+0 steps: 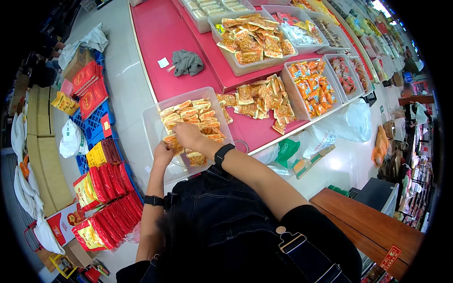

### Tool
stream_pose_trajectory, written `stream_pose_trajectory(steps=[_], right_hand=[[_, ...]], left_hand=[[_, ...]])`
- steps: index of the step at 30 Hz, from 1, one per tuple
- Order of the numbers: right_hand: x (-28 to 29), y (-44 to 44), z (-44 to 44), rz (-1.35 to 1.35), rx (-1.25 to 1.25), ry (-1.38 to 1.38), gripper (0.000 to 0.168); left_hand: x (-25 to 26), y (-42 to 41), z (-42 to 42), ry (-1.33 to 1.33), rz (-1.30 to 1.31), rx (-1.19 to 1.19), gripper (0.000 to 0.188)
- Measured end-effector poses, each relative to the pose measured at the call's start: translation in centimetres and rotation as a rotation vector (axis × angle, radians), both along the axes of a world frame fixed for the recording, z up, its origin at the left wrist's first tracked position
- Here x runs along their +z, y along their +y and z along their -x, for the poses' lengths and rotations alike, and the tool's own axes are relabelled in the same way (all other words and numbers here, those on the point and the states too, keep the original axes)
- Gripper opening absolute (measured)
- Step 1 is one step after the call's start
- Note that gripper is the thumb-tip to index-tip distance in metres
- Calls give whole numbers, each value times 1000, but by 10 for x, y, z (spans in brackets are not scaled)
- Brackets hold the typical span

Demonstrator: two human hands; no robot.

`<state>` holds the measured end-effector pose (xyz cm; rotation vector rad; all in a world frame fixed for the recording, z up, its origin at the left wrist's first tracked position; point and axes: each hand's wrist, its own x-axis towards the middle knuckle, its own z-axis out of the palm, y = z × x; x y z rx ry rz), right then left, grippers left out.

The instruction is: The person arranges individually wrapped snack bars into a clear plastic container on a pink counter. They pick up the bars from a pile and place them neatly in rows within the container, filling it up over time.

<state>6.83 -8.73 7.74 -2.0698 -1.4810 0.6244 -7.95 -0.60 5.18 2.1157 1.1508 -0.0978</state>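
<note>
A clear plastic bin stands at the corner of the red display table, right in front of me. Rows of small snack packets fill much of it, most set on edge. Over the bin's near left part, my left hand pinches one snack packet by its edge. My right hand reaches in from the right, its fingers at the packets just above that one; what they touch is partly hidden. Beside the bin, a loose pile of the same packets lies on the table.
On the raised step, a bin heaped with similar packets stands beyond the pile. A bin of orange packets sits to the right. A grey cloth lies on the table. Left on the floor, a blue pallet holds red bags.
</note>
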Motion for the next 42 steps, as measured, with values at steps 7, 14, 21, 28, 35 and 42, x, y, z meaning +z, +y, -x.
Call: stream_pose_trajectory(steps=[7,14,21,28,35,42], right_hand=[[-13,-4,-3,132,85,-131,15],[-24,3,1,126,60,-123,19],[-4,-28,-20,-164,-192,199,25],[8,-135,-81,-433,-810,409,19],[-32,-264,-132,-289,-1215,275,18],[-85,-259,-180,-255,-1362,968,25]], left_hand=[[-27,5,-10,234,-34,-36,36],[-36,1,-12,139,-39,43,50],[-37,4,-23,163,23,-48,32],[-64,17,-12,191,14,-136,34],[-57,17,-16,181,50,-282,50],[35,-19,-58,-186,-135,-71,66]])
